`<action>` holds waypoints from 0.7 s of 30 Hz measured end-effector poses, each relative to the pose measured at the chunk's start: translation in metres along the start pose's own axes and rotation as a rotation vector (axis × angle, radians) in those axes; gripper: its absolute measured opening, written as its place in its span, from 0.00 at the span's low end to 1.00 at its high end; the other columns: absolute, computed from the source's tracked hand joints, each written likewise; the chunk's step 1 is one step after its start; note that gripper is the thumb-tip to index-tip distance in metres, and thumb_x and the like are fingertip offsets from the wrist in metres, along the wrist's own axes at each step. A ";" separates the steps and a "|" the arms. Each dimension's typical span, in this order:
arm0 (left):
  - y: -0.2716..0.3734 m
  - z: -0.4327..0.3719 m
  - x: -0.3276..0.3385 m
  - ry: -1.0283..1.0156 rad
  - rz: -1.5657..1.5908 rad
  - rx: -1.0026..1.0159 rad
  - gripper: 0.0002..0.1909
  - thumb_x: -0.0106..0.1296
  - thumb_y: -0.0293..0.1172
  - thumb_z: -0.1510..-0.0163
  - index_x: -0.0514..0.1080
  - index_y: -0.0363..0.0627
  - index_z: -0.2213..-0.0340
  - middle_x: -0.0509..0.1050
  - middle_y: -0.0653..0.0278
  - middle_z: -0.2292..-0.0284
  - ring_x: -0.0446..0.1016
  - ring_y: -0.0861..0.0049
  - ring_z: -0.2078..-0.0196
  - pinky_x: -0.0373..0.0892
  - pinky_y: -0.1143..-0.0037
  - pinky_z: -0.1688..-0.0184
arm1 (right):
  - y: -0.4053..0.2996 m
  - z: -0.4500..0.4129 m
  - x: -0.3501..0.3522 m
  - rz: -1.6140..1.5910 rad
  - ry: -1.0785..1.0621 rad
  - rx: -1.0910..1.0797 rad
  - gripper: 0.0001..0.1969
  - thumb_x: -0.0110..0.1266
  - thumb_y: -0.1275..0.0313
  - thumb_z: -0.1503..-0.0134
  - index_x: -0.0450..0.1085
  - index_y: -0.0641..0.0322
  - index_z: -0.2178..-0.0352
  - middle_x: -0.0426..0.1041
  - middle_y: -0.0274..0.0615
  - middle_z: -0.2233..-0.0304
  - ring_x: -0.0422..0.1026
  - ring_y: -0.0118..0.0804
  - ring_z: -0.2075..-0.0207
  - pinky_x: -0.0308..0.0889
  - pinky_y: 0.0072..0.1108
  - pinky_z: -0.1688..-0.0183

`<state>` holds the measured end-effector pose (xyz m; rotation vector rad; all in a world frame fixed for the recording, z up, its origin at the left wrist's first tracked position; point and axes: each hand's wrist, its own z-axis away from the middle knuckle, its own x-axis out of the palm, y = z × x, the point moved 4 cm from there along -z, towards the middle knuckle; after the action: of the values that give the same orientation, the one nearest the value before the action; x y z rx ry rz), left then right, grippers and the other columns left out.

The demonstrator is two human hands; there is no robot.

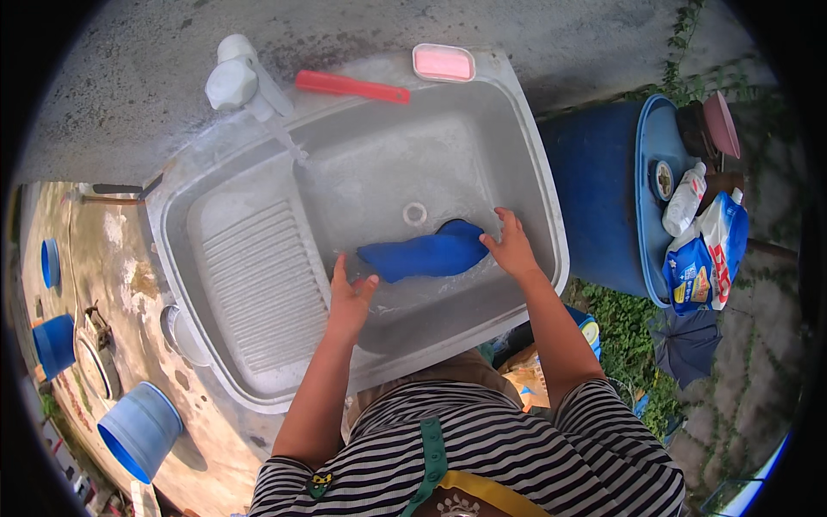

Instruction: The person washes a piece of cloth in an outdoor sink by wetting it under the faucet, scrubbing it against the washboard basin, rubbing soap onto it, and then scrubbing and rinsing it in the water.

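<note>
A blue cloth item (426,256), shaped like a sock with a dark edge at its upper right, lies wet on the floor of a grey laundry sink (394,174). My left hand (349,297) hovers by its left end, thumb and fingers spread. At the right end is my right hand (513,245), also spread; whether its thumb touches the cloth I cannot tell. Nothing is held in either hand. Just above the cloth shows the round drain (414,214). Water (284,139) runs from a white plastic tap (242,81) into the basin.
A ribbed washboard (265,291) forms the sink's left side. On the back rim lie a red plastic-handled tool (352,86) and pink soap (443,64) in a dish. To the right, a blue barrel (594,194) carries a white bottle (685,199) and detergent pouches (707,252). A blue bucket (140,432) stands lower left.
</note>
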<state>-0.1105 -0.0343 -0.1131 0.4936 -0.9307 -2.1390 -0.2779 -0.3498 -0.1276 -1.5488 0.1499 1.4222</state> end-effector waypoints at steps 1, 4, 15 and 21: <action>-0.003 -0.006 0.007 -0.003 0.001 0.002 0.50 0.58 0.44 0.42 0.36 0.54 0.31 0.47 0.46 0.33 0.61 0.61 0.38 0.59 0.60 0.38 | 0.006 -0.012 0.010 0.002 0.003 0.001 0.26 0.61 0.66 0.43 0.61 0.56 0.46 0.69 0.49 0.50 0.71 0.43 0.54 0.68 0.30 0.52; -0.042 -0.025 0.029 -0.078 0.225 -0.424 0.49 0.50 0.60 0.41 0.34 0.64 0.31 0.43 0.49 0.32 0.47 0.52 0.31 0.59 0.43 0.42 | -0.014 -0.011 0.064 0.261 -0.064 0.363 0.34 0.62 0.66 0.45 0.57 0.50 0.39 0.58 0.57 0.39 0.67 0.60 0.45 0.66 0.38 0.44; -0.051 -0.042 0.055 -0.326 0.960 -0.140 0.18 0.49 0.39 0.37 0.69 0.42 0.51 0.76 0.56 0.57 0.76 0.67 0.56 0.73 0.65 0.50 | -0.228 0.091 0.086 -0.159 -0.049 -0.602 0.13 0.59 0.63 0.47 0.65 0.57 0.68 0.71 0.42 0.72 0.75 0.48 0.73 0.70 0.41 0.67; -0.011 -0.024 0.086 -0.248 0.842 -0.622 0.13 0.45 0.29 0.38 0.70 0.41 0.53 0.77 0.63 0.59 0.77 0.71 0.58 0.74 0.69 0.53 | -0.143 0.016 0.105 0.114 -0.058 0.017 0.14 0.49 0.58 0.39 0.66 0.59 0.67 0.76 0.48 0.71 0.76 0.55 0.69 0.71 0.43 0.67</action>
<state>-0.1575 -0.1051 -0.1416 -0.4247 -0.4183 -1.5756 -0.1627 -0.2138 -0.1302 -1.5038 0.2181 1.5491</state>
